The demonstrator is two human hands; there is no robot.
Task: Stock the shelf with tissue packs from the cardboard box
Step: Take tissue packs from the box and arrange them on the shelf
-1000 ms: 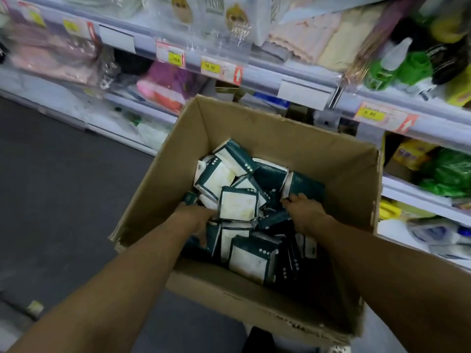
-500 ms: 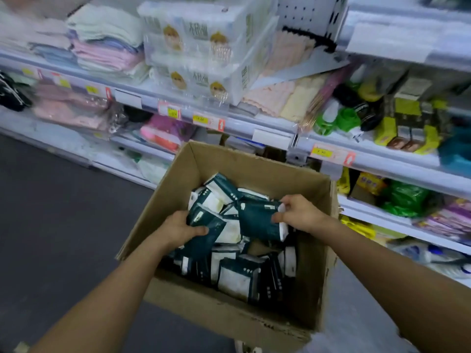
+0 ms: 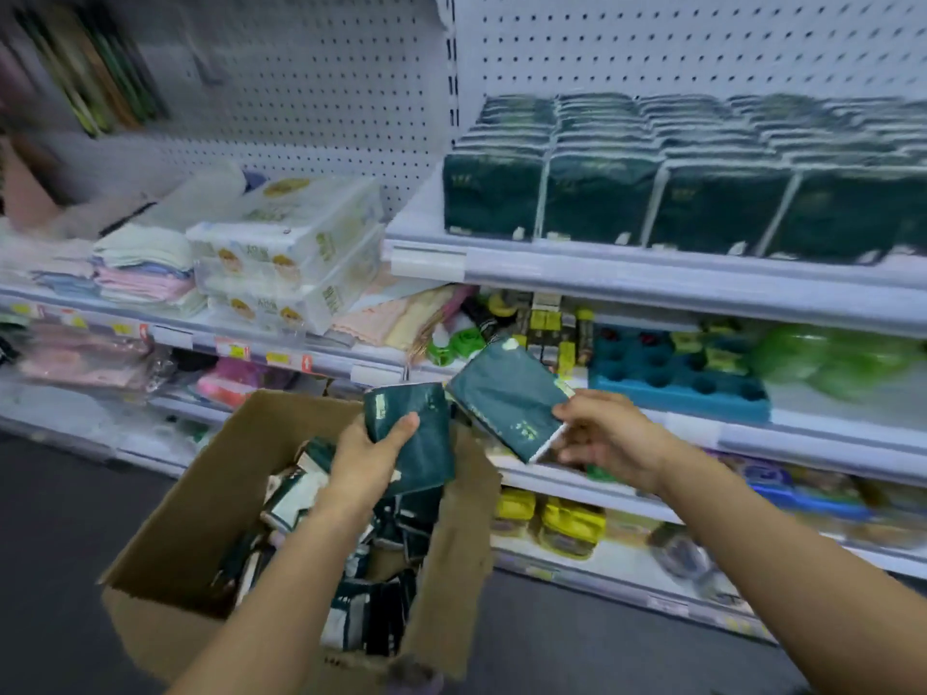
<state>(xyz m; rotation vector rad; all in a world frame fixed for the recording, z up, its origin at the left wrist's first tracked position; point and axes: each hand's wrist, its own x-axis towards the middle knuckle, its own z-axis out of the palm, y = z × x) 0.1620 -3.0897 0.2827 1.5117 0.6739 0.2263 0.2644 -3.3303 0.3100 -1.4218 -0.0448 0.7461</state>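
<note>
An open cardboard box (image 3: 200,499) stands below me, with several dark green tissue packs (image 3: 351,609) loose inside. My left hand (image 3: 363,461) grips one dark green tissue pack (image 3: 419,433) above the box, thumb across its face. My right hand (image 3: 609,438) pinches a second dark green pack (image 3: 501,393) by its lower corner, tilted, in front of the shelves. On the upper right shelf (image 3: 652,275) stand rows of the same green packs (image 3: 652,193).
White tissue bundles (image 3: 286,253) and folded cloths (image 3: 145,268) sit on the left shelf. A blue tray (image 3: 677,378), green items and yellow packages fill the lower right shelves. Pegboard backs the shelving. Dark floor lies left of the box.
Both hands have risen out of the box, each with a tissue pack. The view has tilted up, and the upper shelf with green packs has come into sight.
</note>
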